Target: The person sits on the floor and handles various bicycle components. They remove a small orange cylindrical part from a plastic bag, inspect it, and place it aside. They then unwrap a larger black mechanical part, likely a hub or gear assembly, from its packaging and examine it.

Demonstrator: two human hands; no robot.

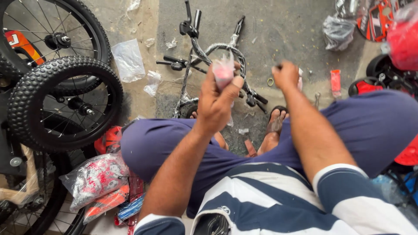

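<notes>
I sit on the floor with my knees spread wide. My left hand is raised in front of me and grips a small clear plastic bag with pink contents. My right hand is closed in a fist just to the right, and seems to pinch a small dark part that I cannot make out. Beyond both hands a wrapped bicycle handlebar with brake levers and black grips lies on the concrete floor.
Two black knobby bicycle wheels lean at the left. Clear plastic bags lie on the floor. A bagged red and white part sits by my left knee. Red parts and wrapped pieces fill the right edge.
</notes>
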